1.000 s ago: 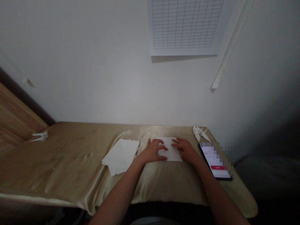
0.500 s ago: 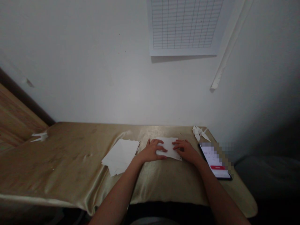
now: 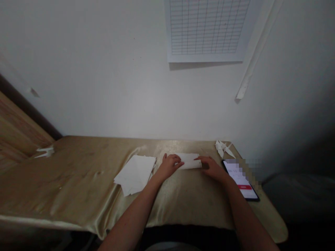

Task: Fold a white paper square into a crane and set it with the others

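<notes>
Head view shows one table (image 3: 188, 200) covered by shiny gold-brown cloth, wrinkled on its left part, standing against one pale wall (image 3: 104, 76). On this wall hang one printed grid sheet (image 3: 208, 28) and, to its right, one long white strip (image 3: 252, 66); one wooden panel (image 3: 15, 129) stands at the far left. One narrow white paper (image 3: 190, 161) lies flat on the cloth between the two hands, with two dark marks near its right end. The left hand (image 3: 171, 165) rests on its left end, thumb and fingers close together; whether they pinch it, one cannot tell. The right hand (image 3: 211, 168) is loosely open, fingertips at the right end. Further left is one pile of white sheets (image 3: 136, 172), their number uncountable. One phone (image 3: 240, 178) lies beside the right forearm; behind it is folded white paper (image 3: 220, 148), perhaps more than one piece. One white paper piece (image 3: 46, 152) lies at the table's left end.
</notes>
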Available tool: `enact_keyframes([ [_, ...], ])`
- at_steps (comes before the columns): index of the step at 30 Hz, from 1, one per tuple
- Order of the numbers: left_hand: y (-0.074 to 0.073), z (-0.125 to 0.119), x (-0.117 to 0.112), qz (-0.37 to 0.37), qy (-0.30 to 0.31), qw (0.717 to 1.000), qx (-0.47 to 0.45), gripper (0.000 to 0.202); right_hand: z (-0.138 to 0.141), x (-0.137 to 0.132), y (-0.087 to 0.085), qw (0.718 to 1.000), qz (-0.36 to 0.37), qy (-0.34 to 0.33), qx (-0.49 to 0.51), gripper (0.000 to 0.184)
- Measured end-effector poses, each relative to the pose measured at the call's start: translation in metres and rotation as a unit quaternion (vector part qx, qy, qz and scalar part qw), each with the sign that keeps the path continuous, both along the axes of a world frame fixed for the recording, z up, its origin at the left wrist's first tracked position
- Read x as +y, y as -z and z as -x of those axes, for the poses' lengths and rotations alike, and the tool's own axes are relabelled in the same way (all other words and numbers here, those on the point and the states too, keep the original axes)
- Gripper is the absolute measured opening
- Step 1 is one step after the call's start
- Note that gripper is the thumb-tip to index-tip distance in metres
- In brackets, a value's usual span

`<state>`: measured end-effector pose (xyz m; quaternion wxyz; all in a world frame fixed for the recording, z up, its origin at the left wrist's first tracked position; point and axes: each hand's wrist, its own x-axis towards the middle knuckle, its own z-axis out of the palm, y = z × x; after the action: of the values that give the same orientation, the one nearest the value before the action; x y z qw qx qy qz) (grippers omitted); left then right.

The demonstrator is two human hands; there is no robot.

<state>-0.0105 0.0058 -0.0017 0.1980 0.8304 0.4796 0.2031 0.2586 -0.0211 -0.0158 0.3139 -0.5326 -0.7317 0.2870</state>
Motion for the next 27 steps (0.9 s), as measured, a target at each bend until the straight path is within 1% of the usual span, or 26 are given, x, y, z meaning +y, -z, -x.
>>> enact_keyframes([
  [3, -0.005, -0.002, -0.002, -0.016, -0.011, 1.0, 0.005, 0.025, 0.001, 0.003, 0.001, 0.999, -0.013, 0.033, -0.035, 0.035],
  [5, -0.007, -0.002, -0.004, -0.028, -0.012, 1.0, 0.001, 0.025, 0.002, 0.005, 0.0, 0.996, -0.016, 0.047, -0.07, 0.03],
  [8, -0.008, 0.0, -0.004, -0.043, -0.017, 0.999, 0.001, 0.031, 0.004, 0.006, -0.004, 0.987, -0.01, 0.082, -0.135, 0.032],
  [11, -0.005, 0.0, -0.003, -0.043, -0.033, 0.999, 0.001, 0.047, 0.01, 0.006, -0.004, 0.974, -0.017, 0.126, -0.187, 0.034],
  [13, -0.002, 0.0, -0.001, -0.046, -0.034, 0.998, 0.003, 0.053, 0.016, 0.006, -0.002, 0.962, -0.028, 0.154, -0.224, 0.032],
  [15, 0.002, 0.0, 0.0, -0.052, -0.026, 0.998, 0.017, 0.046, 0.022, 0.006, 0.002, 0.952, -0.048, 0.173, -0.247, 0.028],
  [17, 0.005, 0.0, 0.0, -0.06, -0.019, 0.997, 0.044, 0.031, 0.028, 0.006, 0.006, 0.946, -0.061, 0.196, -0.25, 0.03],
  [18, 0.006, 0.001, -0.001, -0.064, -0.019, 0.996, 0.057, 0.026, 0.029, 0.006, 0.008, 0.945, -0.07, 0.201, -0.25, 0.035],
  [20, 0.005, 0.002, -0.002, -0.068, -0.022, 0.994, 0.078, 0.022, 0.031, 0.005, 0.009, 0.942, -0.09, 0.206, -0.249, 0.042],
  [23, 0.0, 0.005, -0.005, -0.064, -0.019, 0.993, 0.094, 0.024, 0.029, 0.002, 0.006, 0.943, -0.114, 0.185, -0.253, 0.037],
  [27, -0.006, 0.006, -0.007, -0.052, -0.016, 0.993, 0.108, 0.027, 0.024, -0.002, 0.0, 0.95, -0.115, 0.151, -0.247, 0.032],
])
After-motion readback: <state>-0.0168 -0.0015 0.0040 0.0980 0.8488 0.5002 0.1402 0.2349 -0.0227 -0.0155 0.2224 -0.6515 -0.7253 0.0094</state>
